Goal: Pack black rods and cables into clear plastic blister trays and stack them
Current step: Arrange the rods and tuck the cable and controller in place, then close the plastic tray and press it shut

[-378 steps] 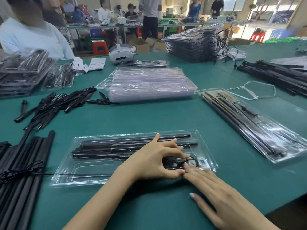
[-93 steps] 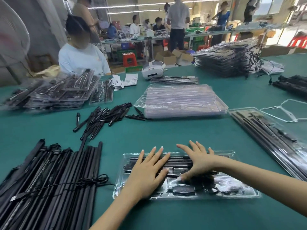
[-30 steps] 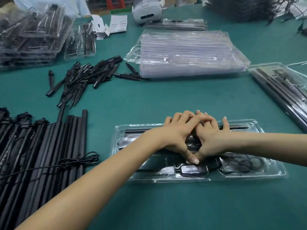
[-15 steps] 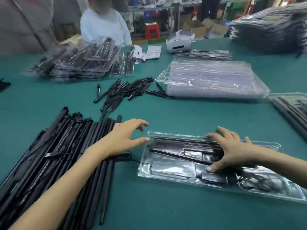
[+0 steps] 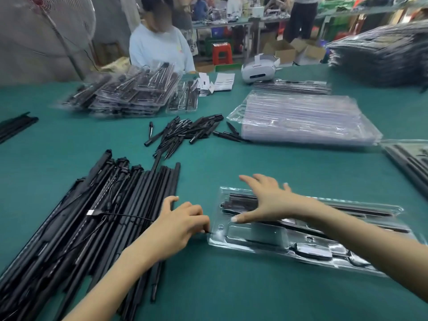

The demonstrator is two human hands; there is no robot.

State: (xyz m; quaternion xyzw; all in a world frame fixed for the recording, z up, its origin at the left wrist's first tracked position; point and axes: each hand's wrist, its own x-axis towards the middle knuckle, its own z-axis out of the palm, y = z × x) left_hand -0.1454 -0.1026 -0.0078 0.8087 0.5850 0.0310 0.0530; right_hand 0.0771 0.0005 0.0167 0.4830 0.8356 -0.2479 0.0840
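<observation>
A clear blister tray [image 5: 254, 235] lies on the green table in front of me, with black rods along its far side and a cable part in its near pockets. My right hand [image 5: 266, 200] hovers spread and open over the tray's left end, thumb near the rods. To the left lies a big pile of long black rods [image 5: 92, 216] with a thin black cable [image 5: 120, 215] across it. My left hand [image 5: 178, 225] rests on the pile's right edge, fingers curled, pinching the cable's end just beside the tray's left corner.
A heap of short black pieces [image 5: 185, 130] lies mid-table. A stack of empty clear trays [image 5: 305, 119] sits beyond it on the right, packed trays [image 5: 129, 93] at back left, another packed tray [image 5: 407, 158] at the right edge. A person [image 5: 159, 47] sits opposite.
My left hand has dropped from above the pile onto its right edge and curled round the cable. My right hand slid left along the tray and spread open. The view turned left.
</observation>
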